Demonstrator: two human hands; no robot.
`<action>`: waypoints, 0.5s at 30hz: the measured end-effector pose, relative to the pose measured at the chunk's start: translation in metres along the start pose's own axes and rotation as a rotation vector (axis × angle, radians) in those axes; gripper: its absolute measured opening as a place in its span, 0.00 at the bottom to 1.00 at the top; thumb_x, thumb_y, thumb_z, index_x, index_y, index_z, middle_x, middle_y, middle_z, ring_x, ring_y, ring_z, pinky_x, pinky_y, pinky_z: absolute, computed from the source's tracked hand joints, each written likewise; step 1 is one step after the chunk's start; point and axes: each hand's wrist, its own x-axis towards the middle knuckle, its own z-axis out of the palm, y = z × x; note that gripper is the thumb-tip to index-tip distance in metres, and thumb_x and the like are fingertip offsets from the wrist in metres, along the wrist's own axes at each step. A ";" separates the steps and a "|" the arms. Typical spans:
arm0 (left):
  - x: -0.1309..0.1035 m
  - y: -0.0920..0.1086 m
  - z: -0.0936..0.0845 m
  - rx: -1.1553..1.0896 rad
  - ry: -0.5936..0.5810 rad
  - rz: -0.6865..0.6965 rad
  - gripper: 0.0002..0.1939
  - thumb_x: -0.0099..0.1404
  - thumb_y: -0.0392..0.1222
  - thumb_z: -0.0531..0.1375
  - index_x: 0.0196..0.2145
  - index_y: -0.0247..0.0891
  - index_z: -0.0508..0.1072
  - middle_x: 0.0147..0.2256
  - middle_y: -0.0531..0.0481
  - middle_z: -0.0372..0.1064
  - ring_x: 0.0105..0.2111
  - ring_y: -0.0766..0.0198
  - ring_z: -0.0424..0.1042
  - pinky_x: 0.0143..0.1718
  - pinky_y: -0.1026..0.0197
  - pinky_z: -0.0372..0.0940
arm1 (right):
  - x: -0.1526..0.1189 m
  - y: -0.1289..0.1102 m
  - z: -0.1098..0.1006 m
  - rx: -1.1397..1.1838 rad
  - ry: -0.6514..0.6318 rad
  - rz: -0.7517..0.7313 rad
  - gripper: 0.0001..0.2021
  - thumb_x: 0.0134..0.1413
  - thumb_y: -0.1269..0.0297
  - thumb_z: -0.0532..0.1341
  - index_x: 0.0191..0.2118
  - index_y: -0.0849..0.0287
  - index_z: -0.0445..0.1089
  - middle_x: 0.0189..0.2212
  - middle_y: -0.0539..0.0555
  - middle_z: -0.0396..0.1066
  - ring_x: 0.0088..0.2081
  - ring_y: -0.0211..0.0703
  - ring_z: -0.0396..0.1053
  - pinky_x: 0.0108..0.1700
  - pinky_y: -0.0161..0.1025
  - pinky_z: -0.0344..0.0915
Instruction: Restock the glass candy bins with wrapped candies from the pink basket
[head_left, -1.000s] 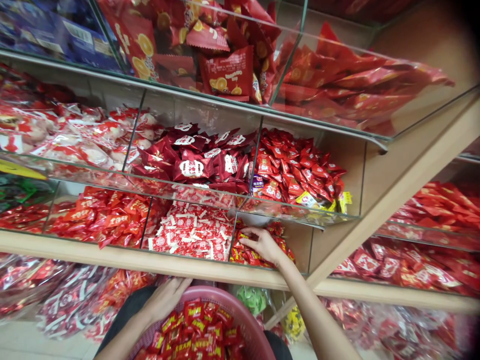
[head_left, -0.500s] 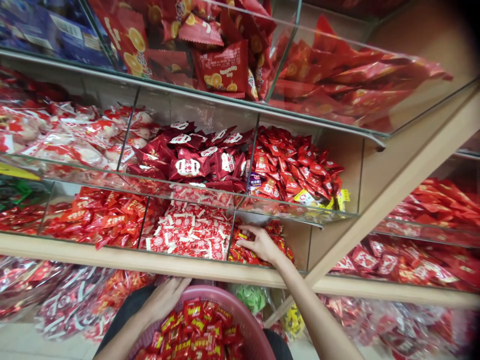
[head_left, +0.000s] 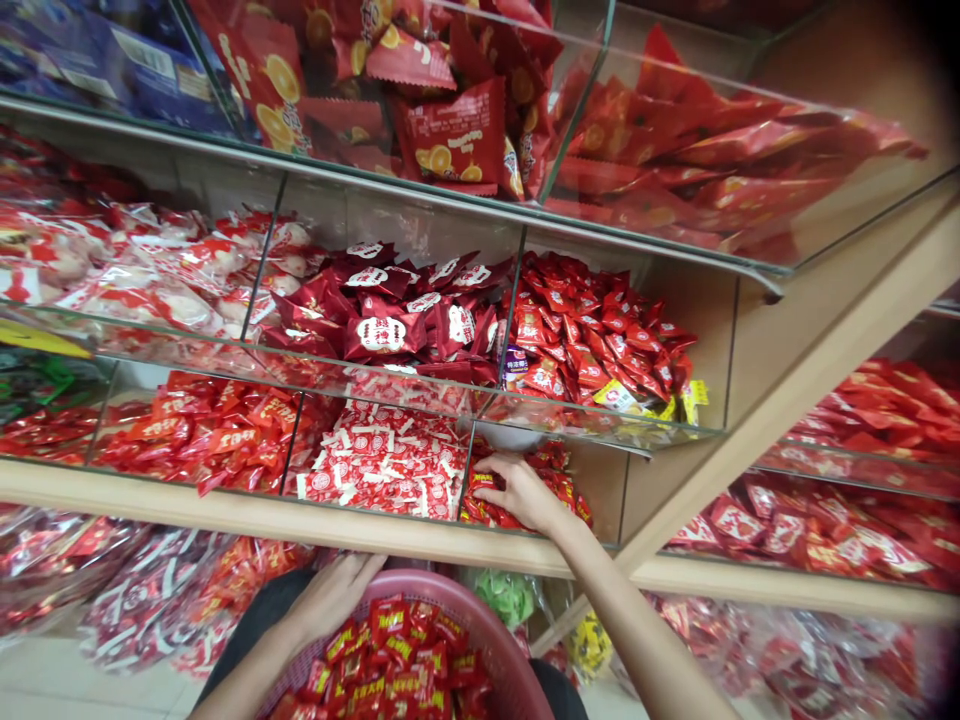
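Observation:
My right hand (head_left: 517,492) reaches into a lower shelf compartment, over red-wrapped candies (head_left: 568,488) with yellow print. Its thumb and fingers are apart, the tips touching the candies, with none lifted. Below, a pink plastic basket (head_left: 517,640) sits between my legs, holding many red candies (head_left: 397,660) with yellow lettering. My left hand (head_left: 337,592) grips the basket's left rim, close under the shelf's front edge; its fingertips are partly hidden there.
Left of the right hand is a compartment of red-and-white candies (head_left: 382,460). Clear dividers and a wooden front ledge (head_left: 480,545) bound the row. Above is a glass-fronted shelf with dark red packets (head_left: 382,333). A slanting wooden post (head_left: 750,440) stands at the right. Bagged sweets (head_left: 150,590) lie below.
The view has shifted slightly. My right hand's fingers have dipped a little and curled in slightly over the candies. My left hand and the basket stay in place.

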 end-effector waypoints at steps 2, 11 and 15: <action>0.000 0.000 0.000 0.007 -0.003 -0.002 0.28 0.62 0.60 0.44 0.52 0.42 0.65 0.52 0.49 0.65 0.54 0.55 0.60 0.56 0.57 0.50 | 0.001 0.001 0.002 -0.047 -0.034 0.002 0.15 0.48 0.62 0.63 0.43 0.59 0.67 0.39 0.56 0.69 0.42 0.44 0.66 0.44 0.39 0.60; 0.000 -0.002 0.000 0.022 -0.008 0.014 0.29 0.63 0.59 0.43 0.53 0.41 0.64 0.53 0.49 0.63 0.55 0.55 0.59 0.56 0.58 0.51 | 0.012 -0.009 0.002 -0.320 -0.195 0.100 0.13 0.46 0.63 0.64 0.39 0.61 0.67 0.37 0.57 0.68 0.40 0.46 0.65 0.41 0.39 0.57; 0.000 -0.001 0.000 0.020 -0.013 0.021 0.28 0.63 0.59 0.43 0.51 0.42 0.66 0.52 0.49 0.65 0.55 0.55 0.59 0.56 0.56 0.50 | 0.011 -0.019 -0.013 -0.257 -0.120 0.145 0.12 0.48 0.63 0.61 0.40 0.60 0.68 0.37 0.57 0.69 0.40 0.45 0.65 0.41 0.37 0.56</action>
